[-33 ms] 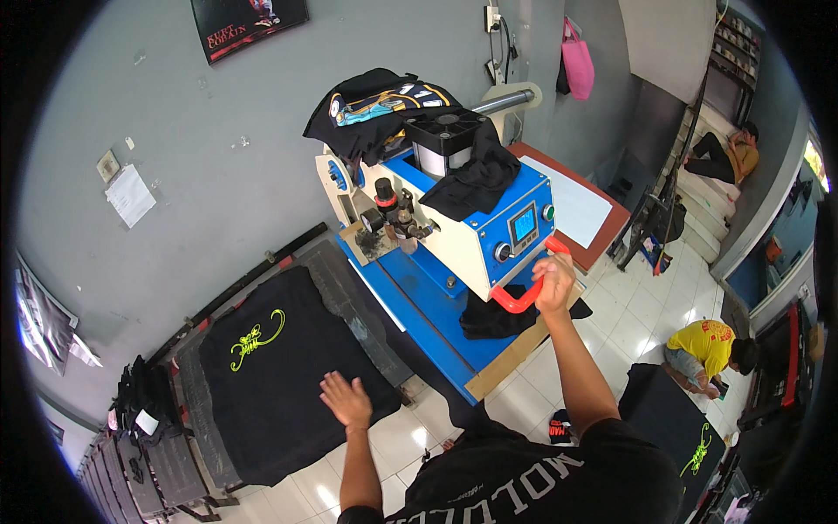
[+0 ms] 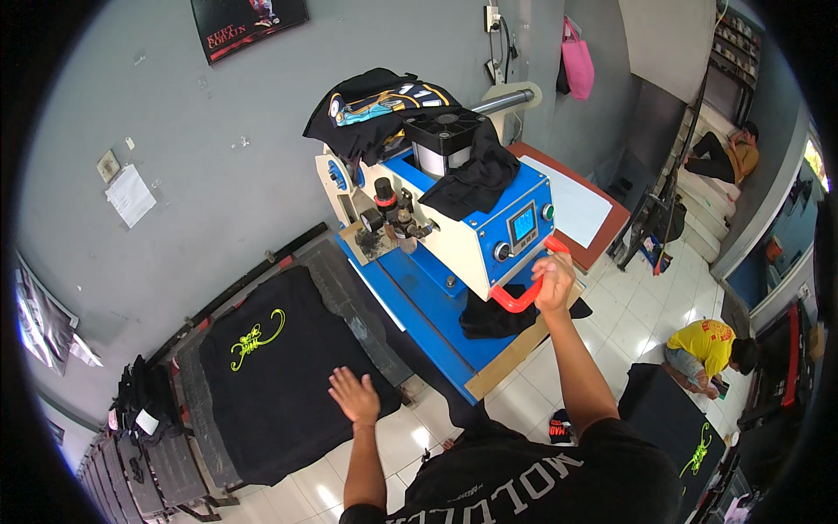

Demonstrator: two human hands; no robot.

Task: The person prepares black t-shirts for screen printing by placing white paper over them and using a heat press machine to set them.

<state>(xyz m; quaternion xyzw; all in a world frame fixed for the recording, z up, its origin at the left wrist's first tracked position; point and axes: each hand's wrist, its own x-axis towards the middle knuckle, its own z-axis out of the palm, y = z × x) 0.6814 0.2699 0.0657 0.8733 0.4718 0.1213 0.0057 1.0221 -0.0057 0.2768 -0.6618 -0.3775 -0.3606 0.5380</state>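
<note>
My right hand point(image 2: 552, 284) grips the red handle point(image 2: 515, 302) at the front of a blue and cream heat press point(image 2: 463, 236). Black cloth point(image 2: 489, 316) lies on the blue base below the press head, partly hidden by it. To the left, my left hand point(image 2: 354, 395) is flat with its fingers apart, over the edge of a black shirt point(image 2: 271, 410) spread on a dark board. A bright yellow-green scorpion print point(image 2: 256, 341) shows on that shirt. Whether the palm touches the cloth, I cannot tell.
More dark garments point(image 2: 375, 109) are draped over the press. A brown-edged board point(image 2: 567, 201) stands behind it. At the right, a person in yellow point(image 2: 703, 345) crouches beside another black printed shirt point(image 2: 672, 428); another person point(image 2: 729, 157) sits on the stairs. Dark garments point(image 2: 144, 393) are piled far left.
My left hand has shifted slightly to the right, toward the shirt's edge. My right hand stays on the red handle, and the press looks the same.
</note>
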